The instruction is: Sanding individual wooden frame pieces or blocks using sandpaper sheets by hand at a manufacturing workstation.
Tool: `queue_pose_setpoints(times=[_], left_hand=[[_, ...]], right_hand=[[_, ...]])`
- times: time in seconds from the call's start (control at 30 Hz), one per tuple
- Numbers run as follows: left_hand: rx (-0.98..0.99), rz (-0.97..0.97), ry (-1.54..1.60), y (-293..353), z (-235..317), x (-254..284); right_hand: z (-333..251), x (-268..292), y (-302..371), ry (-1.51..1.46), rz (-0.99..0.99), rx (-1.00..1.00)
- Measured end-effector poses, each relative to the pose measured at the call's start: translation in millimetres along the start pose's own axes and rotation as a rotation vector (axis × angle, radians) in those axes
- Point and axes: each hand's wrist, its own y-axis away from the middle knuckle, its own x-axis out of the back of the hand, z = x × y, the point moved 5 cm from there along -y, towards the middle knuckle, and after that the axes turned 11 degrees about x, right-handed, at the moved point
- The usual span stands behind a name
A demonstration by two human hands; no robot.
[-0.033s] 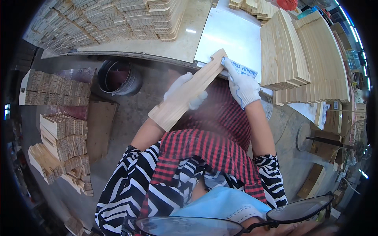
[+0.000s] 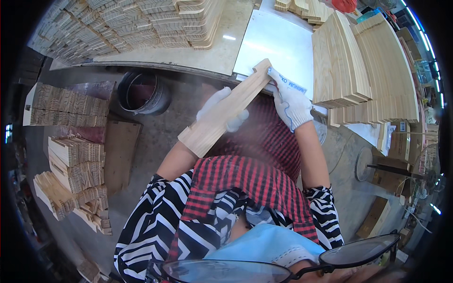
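Note:
A pale wooden board [image 2: 236, 101], notched near its far end, slants across in front of my apron. My left hand [image 2: 214, 103], in a white glove, is closed around the board's middle from beneath, with fingertips showing at its right edge. My gloved right hand [image 2: 289, 101] is closed on a strip of sandpaper [image 2: 296, 87], whose white back bears blue print. Its fingers press at the board's right edge by the notched end. Part of the strip is hidden under the hand.
Ahead, a bench [image 2: 222, 59] carries a big stack of wooden pieces [image 2: 155, 23] and a white sheet [image 2: 271, 37]. Curved boards [image 2: 339, 61] stand at right. On the left are a black bucket [image 2: 141, 94] and more stacked pieces [image 2: 78, 158]. A fan [image 2: 364, 164] stands at lower right.
My right hand and the sandpaper have shifted slightly along the board's edge, and less of the strip shows. The left hand and board stay almost still.

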Motion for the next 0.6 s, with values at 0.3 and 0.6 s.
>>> queue_pose_setpoints(times=[0.3,0.6], left_hand=[[0.034,-0.063,0.026,-2.2,3.9,7.0],[-0.408,0.128,-0.164,-6.4,39.7,-22.1]], right_hand=[[-18.2,3.6,-16.5,0.158,-0.119,0.018],[-108.6,66.6,-11.2,-0.494,0.006,0.066]])
